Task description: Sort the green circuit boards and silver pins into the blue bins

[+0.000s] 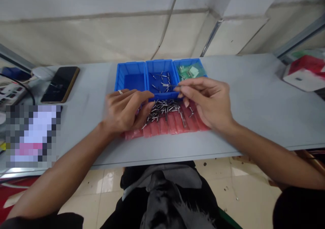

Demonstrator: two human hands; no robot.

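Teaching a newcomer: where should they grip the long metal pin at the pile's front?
Pinch the long metal pin mid-shaft from above: it lies nearly flat on the pink plastic strips, slanting out from the pile, so its shaft looks clear.

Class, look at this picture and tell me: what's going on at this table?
A person is working at a grey table. Their right hand pinches a metal rivet over the middle compartment of a blue three-section bin. Their left hand, wearing a ring, sits by the bin's front edge, above a heap of rivets on a red plastic sheet. More rivets lie in the middle compartment.
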